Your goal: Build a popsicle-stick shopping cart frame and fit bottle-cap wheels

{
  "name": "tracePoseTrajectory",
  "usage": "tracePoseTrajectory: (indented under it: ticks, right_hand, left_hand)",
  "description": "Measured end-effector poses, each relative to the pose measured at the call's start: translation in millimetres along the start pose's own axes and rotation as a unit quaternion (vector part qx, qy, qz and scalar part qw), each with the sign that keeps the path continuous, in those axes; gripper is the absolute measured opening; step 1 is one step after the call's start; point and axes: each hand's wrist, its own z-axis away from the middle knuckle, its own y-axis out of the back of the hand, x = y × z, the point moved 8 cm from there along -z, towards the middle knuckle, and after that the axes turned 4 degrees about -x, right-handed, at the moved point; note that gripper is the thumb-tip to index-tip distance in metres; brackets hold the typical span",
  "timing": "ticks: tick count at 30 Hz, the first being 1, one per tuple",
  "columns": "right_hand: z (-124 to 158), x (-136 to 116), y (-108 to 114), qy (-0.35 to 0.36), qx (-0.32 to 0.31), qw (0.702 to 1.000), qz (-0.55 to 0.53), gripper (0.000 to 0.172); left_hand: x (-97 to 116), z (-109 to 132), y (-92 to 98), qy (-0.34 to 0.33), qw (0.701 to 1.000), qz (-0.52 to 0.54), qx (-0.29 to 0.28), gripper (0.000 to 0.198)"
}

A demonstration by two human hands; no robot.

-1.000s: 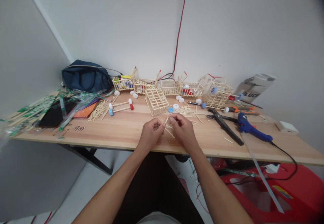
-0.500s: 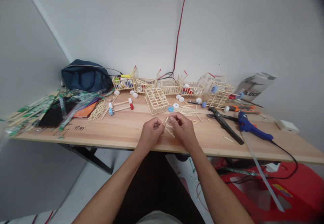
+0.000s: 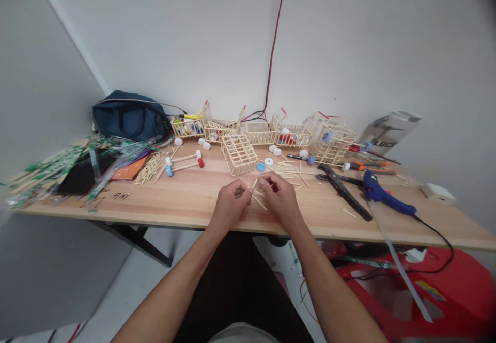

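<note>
My left hand (image 3: pixel 232 201) and my right hand (image 3: pixel 277 194) meet over the front of the table. Between their fingertips is a short wooden stick (image 3: pixel 254 183), its ends pinched from either side. Just beneath the hands, a few more sticks (image 3: pixel 259 203) lie on the tabletop, partly covered by my fingers. Beyond them sits a slatted basket (image 3: pixel 239 156) built of sticks. Close to its right side are a blue bottle cap (image 3: pixel 261 167) and a white cap with a hole (image 3: pixel 268 161). Loose sticks (image 3: pixel 289 168) are scattered farther right.
Several stick carts (image 3: pixel 293 135) line the wall. Left are a blue bag (image 3: pixel 129 115), a stick pile (image 3: pixel 150 169) and a wheeled frame (image 3: pixel 185 163). Right are black-handled pliers (image 3: pixel 346 193), a blue glue gun (image 3: pixel 387 196) with its cord over the table edge, and a white box (image 3: pixel 439 193).
Both hands keep the same pinch on the stick in nearly the same place. The whole view has shifted very slightly.
</note>
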Motion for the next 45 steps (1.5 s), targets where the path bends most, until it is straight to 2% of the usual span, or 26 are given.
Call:
tracePoseTrajectory:
  ticks: [21, 45]
  right_hand:
    - [0.0, -2.5, 0.8, 0.005, 0.001, 1.0, 0.0, 0.018]
    - [0.3, -0.5, 0.2, -0.023, -0.004, 1.0, 0.001, 0.016]
  left_hand:
    - [-0.5, -0.5, -0.8, 0.001, 1.0, 0.003, -0.004, 0.021]
    - [1.3, 0.7, -1.9, -0.001, 1.0, 0.001, -0.01, 0.021]
